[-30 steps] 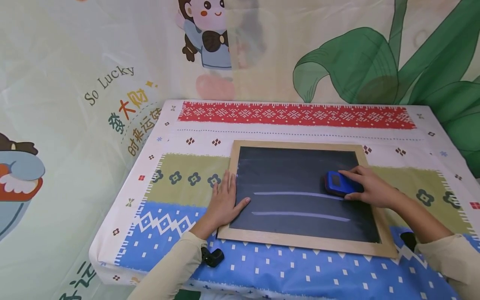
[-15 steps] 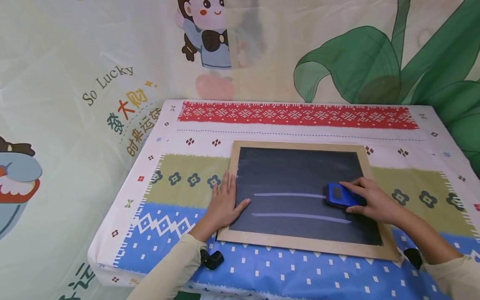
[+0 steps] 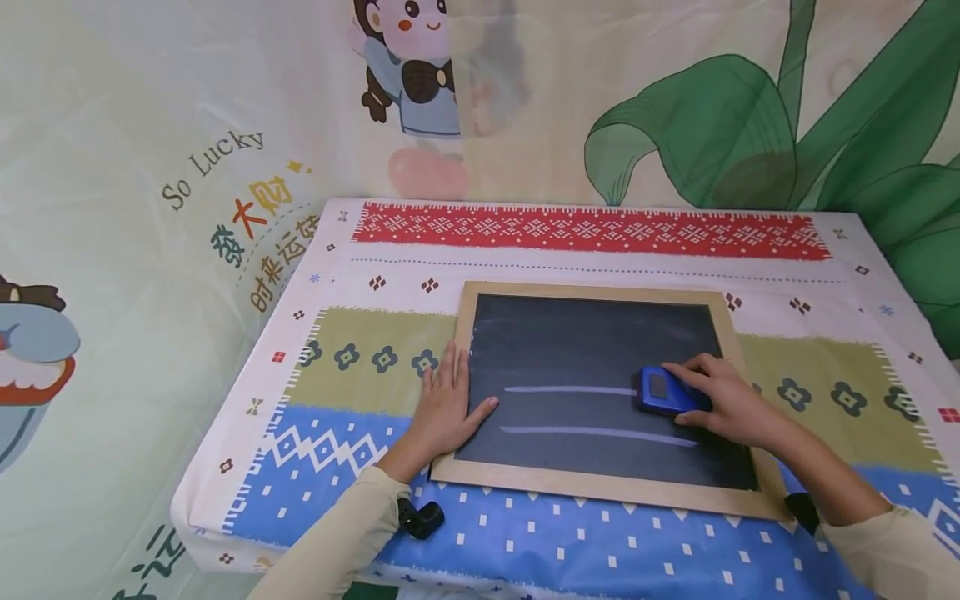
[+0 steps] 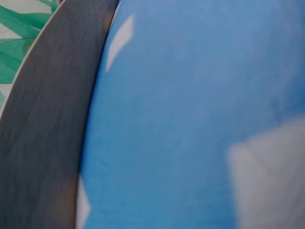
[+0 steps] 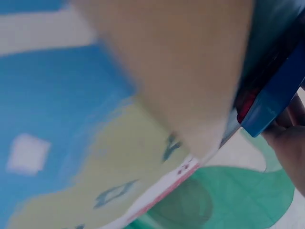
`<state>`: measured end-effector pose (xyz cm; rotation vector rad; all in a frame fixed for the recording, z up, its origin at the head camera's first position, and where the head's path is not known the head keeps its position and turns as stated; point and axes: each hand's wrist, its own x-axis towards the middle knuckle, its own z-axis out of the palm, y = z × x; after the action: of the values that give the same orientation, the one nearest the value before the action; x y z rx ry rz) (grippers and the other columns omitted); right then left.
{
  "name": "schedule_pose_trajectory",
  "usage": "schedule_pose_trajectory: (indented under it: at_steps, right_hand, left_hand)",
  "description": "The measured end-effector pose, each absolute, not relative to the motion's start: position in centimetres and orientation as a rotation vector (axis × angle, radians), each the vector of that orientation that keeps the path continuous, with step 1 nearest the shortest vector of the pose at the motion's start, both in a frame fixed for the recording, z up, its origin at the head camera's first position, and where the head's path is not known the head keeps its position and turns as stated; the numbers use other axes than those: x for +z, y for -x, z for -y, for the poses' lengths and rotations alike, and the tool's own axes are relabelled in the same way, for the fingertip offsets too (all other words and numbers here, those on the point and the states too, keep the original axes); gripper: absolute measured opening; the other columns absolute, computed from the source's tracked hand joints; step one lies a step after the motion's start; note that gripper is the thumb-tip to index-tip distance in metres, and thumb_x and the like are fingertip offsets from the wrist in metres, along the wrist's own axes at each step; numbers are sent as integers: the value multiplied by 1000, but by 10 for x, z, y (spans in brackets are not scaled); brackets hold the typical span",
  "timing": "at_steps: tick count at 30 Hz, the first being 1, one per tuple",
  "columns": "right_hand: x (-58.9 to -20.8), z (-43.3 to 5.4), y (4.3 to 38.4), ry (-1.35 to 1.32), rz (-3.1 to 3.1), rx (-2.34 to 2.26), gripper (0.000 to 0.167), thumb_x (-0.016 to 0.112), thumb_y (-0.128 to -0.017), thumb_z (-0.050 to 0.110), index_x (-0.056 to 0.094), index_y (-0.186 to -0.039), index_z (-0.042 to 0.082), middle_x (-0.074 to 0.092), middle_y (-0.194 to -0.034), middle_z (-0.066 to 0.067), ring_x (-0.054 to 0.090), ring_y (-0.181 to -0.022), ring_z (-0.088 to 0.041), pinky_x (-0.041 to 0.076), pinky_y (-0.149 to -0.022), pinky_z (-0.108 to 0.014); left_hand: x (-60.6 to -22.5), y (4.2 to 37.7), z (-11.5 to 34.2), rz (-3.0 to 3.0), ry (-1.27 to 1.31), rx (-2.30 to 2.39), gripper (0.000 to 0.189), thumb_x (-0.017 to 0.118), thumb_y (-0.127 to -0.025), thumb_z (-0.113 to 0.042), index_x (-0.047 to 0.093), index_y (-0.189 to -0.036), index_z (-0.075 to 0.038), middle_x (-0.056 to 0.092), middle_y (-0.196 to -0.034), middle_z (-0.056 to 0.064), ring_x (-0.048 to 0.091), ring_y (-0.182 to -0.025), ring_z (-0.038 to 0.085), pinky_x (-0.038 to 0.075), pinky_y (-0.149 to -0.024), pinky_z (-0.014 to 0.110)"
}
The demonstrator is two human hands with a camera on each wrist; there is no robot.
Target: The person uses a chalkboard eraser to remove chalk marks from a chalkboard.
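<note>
A wood-framed blackboard (image 3: 585, 337) lies on the table in the head view, with two pale purple chalk lines drawn across it. My right hand (image 3: 731, 404) grips a blue blackboard eraser (image 3: 660, 390) between thumb and fingers, over the right end of the upper chalk line. The same eraser (image 5: 276, 90) appears at the right edge of the right wrist view, beside the board's wooden frame (image 5: 186, 67). My left hand (image 3: 446, 415) lies with straight fingers along the board's left frame, its thumb over the dark surface. Only the frame's side (image 4: 47, 114) and cloth show in the left wrist view.
A patterned tablecloth (image 3: 405, 275) in red, white, green and blue covers the table. Printed curtains (image 3: 540, 108) hang right behind it and on the left. A black wrist camera (image 3: 422, 518) sits at the left cuff.
My right hand has moved the eraser toward the near side onto the upper line, then slightly left along it, shortening the line's right end. The left hand has stayed in place.
</note>
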<state>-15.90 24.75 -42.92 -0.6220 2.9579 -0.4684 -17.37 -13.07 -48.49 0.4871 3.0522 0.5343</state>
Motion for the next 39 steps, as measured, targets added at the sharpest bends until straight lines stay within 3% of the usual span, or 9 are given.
schedule_pose_trajectory:
  at_steps: [7,22,39]
  right_hand:
    - [-429,-226,166,681,-2932,-485,68,78,-70,22,51,-128,0,50,-109,-18,44,-98,-32,43,-80,-47]
    - [-429,-210,168,740,-2975,-476,67,79,-68,24,54,-125,0,52,-103,-14,45,-91,-26,43,-73,-39]
    - [-428,-203,162,682,-2978,-461,67,78,-69,24,53,-127,1,52,-105,-13,45,-93,-26,44,-76,-42]
  left_hand:
    - [-483,173,130,-3048,-502,530,86,47,-89,-51,10,-145,2,1,-152,22,15,-139,36,9,-109,56]
    - [-484,172,131,-3035,-524,564,85,45,-90,-52,11,-145,3,1,-152,22,16,-138,38,9,-108,58]
    - [-481,166,136,-3052,-527,580,85,46,-89,-53,12,-145,3,4,-152,22,19,-137,38,11,-108,58]
